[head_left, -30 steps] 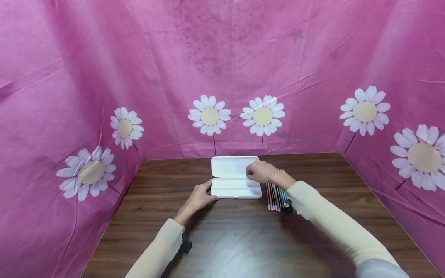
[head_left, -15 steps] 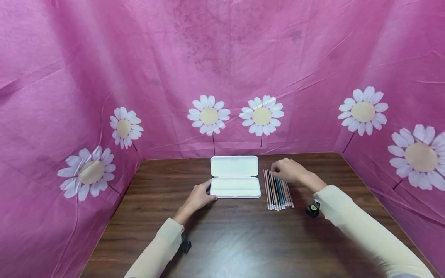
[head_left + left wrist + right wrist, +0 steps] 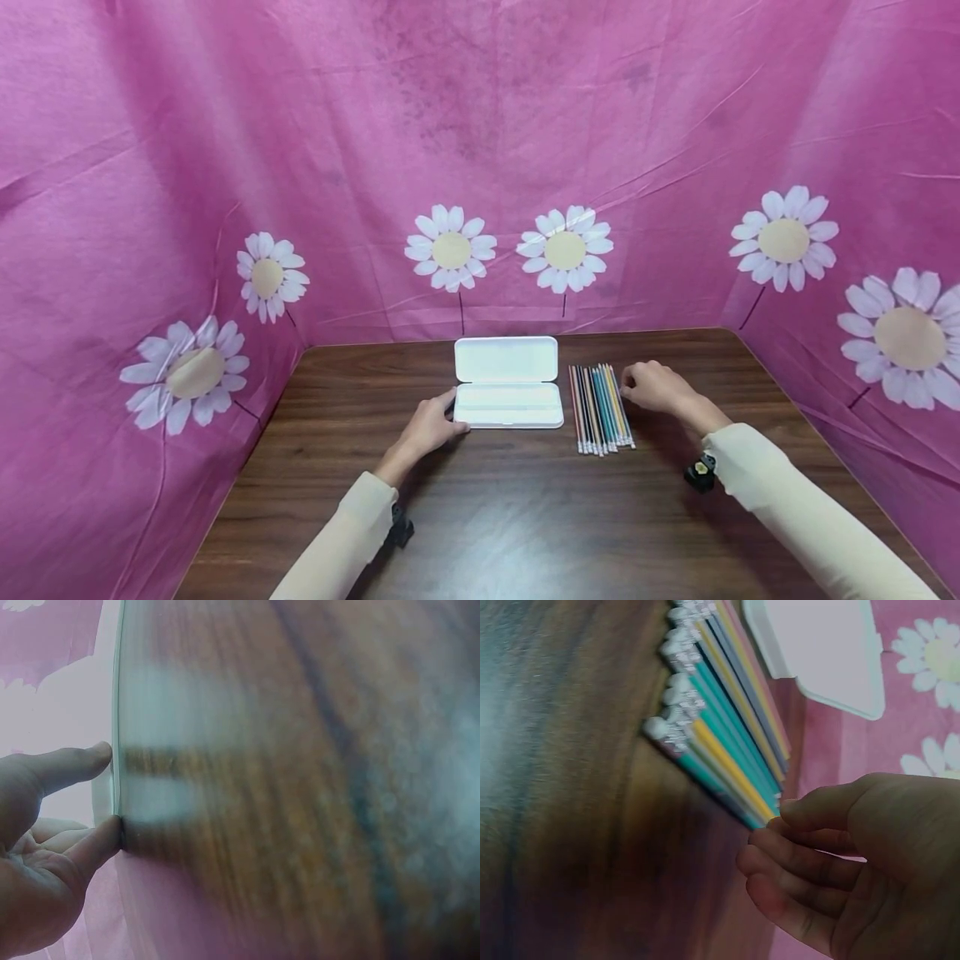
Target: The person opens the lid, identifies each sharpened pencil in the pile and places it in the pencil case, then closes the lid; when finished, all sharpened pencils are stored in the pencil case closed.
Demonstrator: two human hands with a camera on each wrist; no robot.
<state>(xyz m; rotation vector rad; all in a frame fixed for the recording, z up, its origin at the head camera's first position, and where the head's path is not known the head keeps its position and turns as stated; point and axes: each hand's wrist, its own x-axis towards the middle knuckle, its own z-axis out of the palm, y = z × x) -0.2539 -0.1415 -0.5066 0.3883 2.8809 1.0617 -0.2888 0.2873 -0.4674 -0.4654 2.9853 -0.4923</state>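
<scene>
A white pencil case (image 3: pixel 507 404) lies with its lid (image 3: pixel 506 359) raised on the wooden table. At its left front corner rests my left hand (image 3: pixel 426 427), the thumb along the front edge and the fingers at the left side. In the left wrist view the thumb (image 3: pixel 71 766) and a finger look fairly straight. Several pencils (image 3: pixel 600 408) lie side by side to the right of the case, eraser ends towards me. My right hand (image 3: pixel 656 387) hovers just right of their tips, fingers loosely bent. The right wrist view shows no pencil in its fingers; contact with the tips is unclear.
Brown wooden table (image 3: pixel 480 500) surface extends in front of the case and pencils. Pink cloth (image 3: pixel 510 167) with white flowers hangs round the back and sides. A dark wrist device (image 3: pixel 701 472) sits below the right wrist.
My right hand has moved right, from over the case, across the pencils, to their right side. The pencils now show fully. My left hand stays at the case corner.
</scene>
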